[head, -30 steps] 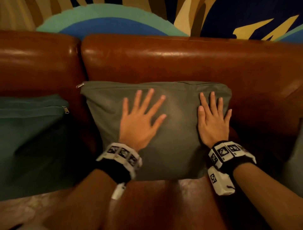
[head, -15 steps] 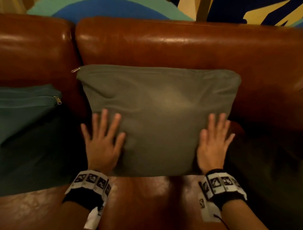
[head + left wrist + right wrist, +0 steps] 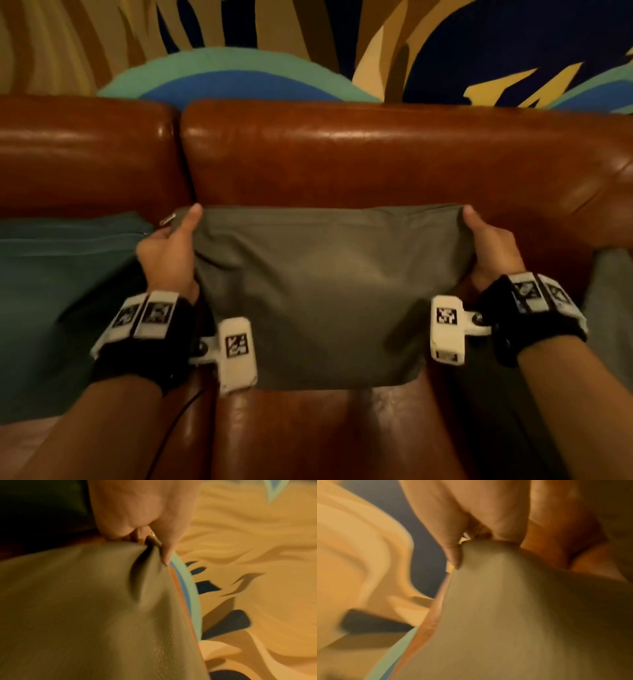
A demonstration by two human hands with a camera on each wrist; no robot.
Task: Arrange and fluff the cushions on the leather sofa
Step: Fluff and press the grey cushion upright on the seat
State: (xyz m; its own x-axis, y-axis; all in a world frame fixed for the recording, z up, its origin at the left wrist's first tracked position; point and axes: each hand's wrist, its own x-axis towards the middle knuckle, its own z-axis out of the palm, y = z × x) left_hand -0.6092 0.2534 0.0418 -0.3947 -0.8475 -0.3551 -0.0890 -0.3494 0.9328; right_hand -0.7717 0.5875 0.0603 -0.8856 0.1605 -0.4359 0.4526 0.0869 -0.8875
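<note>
An olive-grey cushion (image 3: pixel 329 294) leans against the brown leather sofa backrest (image 3: pixel 376 161), its lower edge on the seat. My left hand (image 3: pixel 171 250) pinches its top left corner beside the zip pull, thumb on the front face. My right hand (image 3: pixel 489 246) pinches the top right corner the same way. The left wrist view shows thumb and fingers gathering the cushion (image 3: pixel 85 615) fabric into a fold at the corner. In the right wrist view the cushion (image 3: pixel 513 615) corner is squeezed between my thumb and fingers.
A dark teal cushion (image 3: pixel 58 301) lies against the left backrest section, right beside my left hand. Another grey cushion (image 3: pixel 613 308) shows at the right edge. Bare leather seat (image 3: pixel 325 435) lies in front. A painted mural wall (image 3: pixel 308 37) rises behind the sofa.
Both hands left the cushion's face, where they lay flat, and moved up to its top corners, which they now pinch. The cushion looks pulled taut between them.
</note>
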